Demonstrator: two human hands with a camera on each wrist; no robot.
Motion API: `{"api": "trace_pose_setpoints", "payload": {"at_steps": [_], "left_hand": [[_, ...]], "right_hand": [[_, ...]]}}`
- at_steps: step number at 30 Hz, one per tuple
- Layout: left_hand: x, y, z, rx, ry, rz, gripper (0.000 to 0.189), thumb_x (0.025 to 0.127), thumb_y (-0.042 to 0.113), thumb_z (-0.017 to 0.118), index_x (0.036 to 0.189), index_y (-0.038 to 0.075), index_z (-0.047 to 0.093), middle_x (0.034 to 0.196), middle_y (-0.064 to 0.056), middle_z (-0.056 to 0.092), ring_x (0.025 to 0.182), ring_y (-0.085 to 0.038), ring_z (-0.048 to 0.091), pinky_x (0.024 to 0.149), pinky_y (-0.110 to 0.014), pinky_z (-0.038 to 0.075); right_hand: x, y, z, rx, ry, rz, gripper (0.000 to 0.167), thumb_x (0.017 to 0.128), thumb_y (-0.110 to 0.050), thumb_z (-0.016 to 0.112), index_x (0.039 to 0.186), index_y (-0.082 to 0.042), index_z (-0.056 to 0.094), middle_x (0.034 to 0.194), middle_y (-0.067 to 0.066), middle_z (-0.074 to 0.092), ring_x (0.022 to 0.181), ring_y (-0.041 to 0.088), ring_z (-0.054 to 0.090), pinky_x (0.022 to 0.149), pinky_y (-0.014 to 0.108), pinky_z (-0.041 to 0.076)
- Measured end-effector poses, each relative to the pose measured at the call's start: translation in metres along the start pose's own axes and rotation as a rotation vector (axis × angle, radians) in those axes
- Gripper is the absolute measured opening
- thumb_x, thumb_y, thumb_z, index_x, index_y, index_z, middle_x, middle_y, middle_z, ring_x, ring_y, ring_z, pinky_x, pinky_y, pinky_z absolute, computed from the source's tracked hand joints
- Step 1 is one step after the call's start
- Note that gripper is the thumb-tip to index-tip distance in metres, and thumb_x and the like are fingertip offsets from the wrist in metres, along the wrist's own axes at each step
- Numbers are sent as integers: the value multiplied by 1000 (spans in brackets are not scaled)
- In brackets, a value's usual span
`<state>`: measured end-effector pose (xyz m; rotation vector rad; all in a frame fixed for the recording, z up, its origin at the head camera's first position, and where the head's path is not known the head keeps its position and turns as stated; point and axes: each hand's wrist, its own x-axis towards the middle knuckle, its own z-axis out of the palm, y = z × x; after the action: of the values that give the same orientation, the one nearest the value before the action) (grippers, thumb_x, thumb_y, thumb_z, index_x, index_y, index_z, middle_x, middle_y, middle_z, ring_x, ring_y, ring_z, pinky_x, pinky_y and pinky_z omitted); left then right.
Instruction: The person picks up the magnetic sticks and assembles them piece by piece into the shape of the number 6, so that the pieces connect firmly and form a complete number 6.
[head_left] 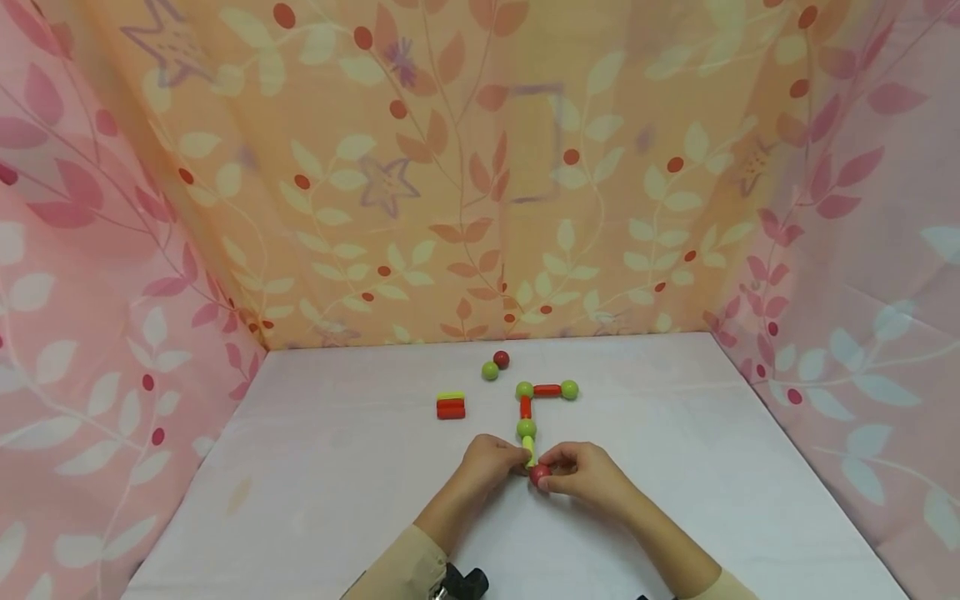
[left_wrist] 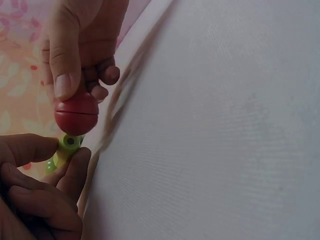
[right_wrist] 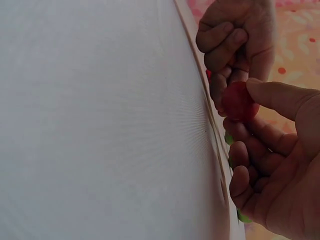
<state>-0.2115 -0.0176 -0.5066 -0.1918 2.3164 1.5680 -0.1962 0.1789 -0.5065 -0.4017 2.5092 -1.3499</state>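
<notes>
pinched the yellow-green rod [head_left: 528, 444] between thumb and finger of the left hand [head_left: 491, 458], over the white table [head_left: 337, 483]. grasped the red ball [head_left: 539, 476] with thumb and fingertips of the right hand [head_left: 591, 475], right at the rod's near end; could not tell whether touching. joined the rod's far end to the bent chain [head_left: 526, 407] of green balls and red rods. left three loose rods [head_left: 451, 412] leftward, two loose balls [head_left: 490, 371] farther back.

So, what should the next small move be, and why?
Probably press the held red ball onto the lime rod: the right hand pinches the ball, the left hand holds the rod, whose near end shows uncovered in the left wrist view.
</notes>
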Motion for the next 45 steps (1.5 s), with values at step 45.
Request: {"api": "trace_pose_setpoints", "payload": {"at_steps": [45], "left_hand": [[2, 0, 1, -21, 25, -2, 26, 71, 37, 76, 70, 11, 69, 75, -2, 62, 66, -16, 46, 48, -28, 32]], "right_hand": [[-2, -3, 14, 345, -28, 277, 39, 74, -48, 69, 95, -15, 70, 90, 5, 69, 36, 10, 37, 33, 21, 25]]}}
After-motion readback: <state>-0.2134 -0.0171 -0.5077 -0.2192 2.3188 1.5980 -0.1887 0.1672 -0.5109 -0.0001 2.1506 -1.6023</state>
